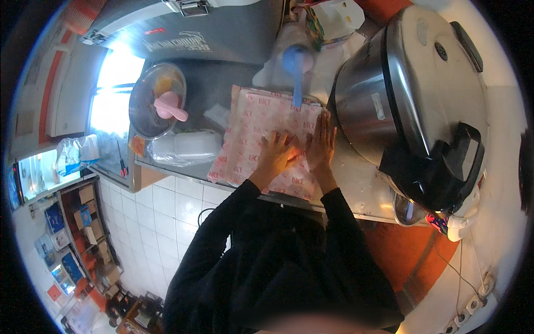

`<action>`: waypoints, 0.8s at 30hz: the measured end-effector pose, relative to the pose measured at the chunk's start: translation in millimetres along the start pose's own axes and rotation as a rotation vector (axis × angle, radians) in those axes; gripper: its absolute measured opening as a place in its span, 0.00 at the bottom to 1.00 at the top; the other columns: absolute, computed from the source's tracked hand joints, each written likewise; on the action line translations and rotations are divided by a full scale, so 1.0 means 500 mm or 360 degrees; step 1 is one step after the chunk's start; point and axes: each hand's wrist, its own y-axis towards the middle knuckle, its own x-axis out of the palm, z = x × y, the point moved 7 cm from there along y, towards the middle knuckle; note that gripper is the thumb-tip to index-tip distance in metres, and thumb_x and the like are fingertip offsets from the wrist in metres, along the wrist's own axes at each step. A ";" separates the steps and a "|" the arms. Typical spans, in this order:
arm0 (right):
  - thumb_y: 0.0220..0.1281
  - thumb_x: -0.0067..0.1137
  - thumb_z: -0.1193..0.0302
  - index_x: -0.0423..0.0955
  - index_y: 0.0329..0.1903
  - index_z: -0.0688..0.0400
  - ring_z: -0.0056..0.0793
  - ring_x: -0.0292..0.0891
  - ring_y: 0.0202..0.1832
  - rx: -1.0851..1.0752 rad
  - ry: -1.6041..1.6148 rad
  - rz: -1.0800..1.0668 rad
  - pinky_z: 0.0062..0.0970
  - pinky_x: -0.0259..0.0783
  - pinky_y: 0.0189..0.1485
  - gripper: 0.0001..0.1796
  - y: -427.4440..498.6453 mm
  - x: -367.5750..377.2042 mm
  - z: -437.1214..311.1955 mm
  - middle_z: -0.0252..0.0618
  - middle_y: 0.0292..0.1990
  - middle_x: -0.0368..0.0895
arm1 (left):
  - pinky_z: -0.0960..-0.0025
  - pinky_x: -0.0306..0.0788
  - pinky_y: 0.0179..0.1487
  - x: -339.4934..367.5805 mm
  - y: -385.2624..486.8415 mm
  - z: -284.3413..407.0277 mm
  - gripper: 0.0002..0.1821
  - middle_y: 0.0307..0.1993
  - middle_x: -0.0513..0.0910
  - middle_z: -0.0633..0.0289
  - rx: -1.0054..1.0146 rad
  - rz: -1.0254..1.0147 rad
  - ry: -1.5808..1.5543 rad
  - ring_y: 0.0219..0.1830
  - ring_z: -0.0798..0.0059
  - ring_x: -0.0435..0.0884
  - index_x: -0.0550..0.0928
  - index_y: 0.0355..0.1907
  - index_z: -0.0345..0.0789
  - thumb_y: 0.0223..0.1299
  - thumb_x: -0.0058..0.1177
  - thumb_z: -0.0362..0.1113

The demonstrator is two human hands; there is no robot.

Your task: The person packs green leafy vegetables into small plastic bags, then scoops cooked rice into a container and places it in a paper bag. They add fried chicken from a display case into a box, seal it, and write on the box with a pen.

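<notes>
Printed wrapping paper sheets, pinkish-white with red marks, lie stacked on the metal counter before me. My left hand rests on the middle of the top sheet, its fingers pointing up and right. Beside it, my right hand lies along the sheet's right edge with its fingers stretched out. Both hands seem to press on the paper; whether the fingertips pinch a fold cannot be told. A blue scoop stands just beyond the stack, its handle reaching over the paper's far edge.
At right is a large steel rice cooker. Left of the paper are foam containers in clear plastic and a metal bowl with a pink scoop. A dark grey cooler box stands behind. Scissors lie far left.
</notes>
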 end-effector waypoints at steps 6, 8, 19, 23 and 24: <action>0.72 0.44 0.70 0.47 0.76 0.62 0.39 0.37 0.80 -0.0112 0.0104 0.0272 0.49 0.33 0.78 0.34 -0.009 -0.002 -0.007 0.46 0.78 0.44 | 0.35 0.64 0.54 -0.011 0.000 0.012 0.34 0.60 0.67 0.57 -0.0286 0.0163 0.0037 0.61 0.51 0.64 0.74 0.60 0.45 0.50 0.66 0.52; 0.71 0.45 0.71 0.49 0.76 0.63 0.39 0.38 0.80 -0.0108 0.0092 0.0281 0.49 0.33 0.78 0.33 -0.011 0.004 -0.007 0.46 0.78 0.45 | 0.34 0.64 0.55 -0.014 0.001 0.016 0.34 0.61 0.67 0.56 -0.0342 0.0137 0.0038 0.61 0.50 0.64 0.74 0.60 0.45 0.50 0.66 0.51; 0.66 0.47 0.80 0.72 0.62 0.62 0.42 0.52 0.76 -0.0282 0.0510 0.0499 0.48 0.43 0.78 0.22 -0.023 0.004 -0.003 0.47 0.67 0.68 | 0.37 0.65 0.58 -0.015 0.013 0.023 0.31 0.57 0.70 0.58 -0.0593 0.0148 0.0140 0.59 0.53 0.67 0.75 0.58 0.47 0.49 0.67 0.49; 0.64 0.52 0.79 0.76 0.57 0.59 0.42 0.64 0.68 -0.0421 0.0516 0.0436 0.46 0.52 0.74 0.19 -0.030 -0.010 -0.014 0.46 0.59 0.77 | 0.38 0.66 0.56 -0.004 0.009 0.021 0.30 0.56 0.70 0.58 -0.0604 0.0209 0.0157 0.59 0.54 0.68 0.75 0.57 0.47 0.50 0.66 0.49; 0.63 0.53 0.78 0.77 0.56 0.59 0.42 0.68 0.66 -0.0442 0.0564 0.0417 0.45 0.56 0.72 0.18 -0.028 -0.017 -0.017 0.46 0.57 0.79 | 0.39 0.66 0.56 -0.001 0.008 0.021 0.31 0.56 0.70 0.59 -0.0608 0.0204 0.0169 0.58 0.54 0.68 0.75 0.57 0.47 0.50 0.66 0.50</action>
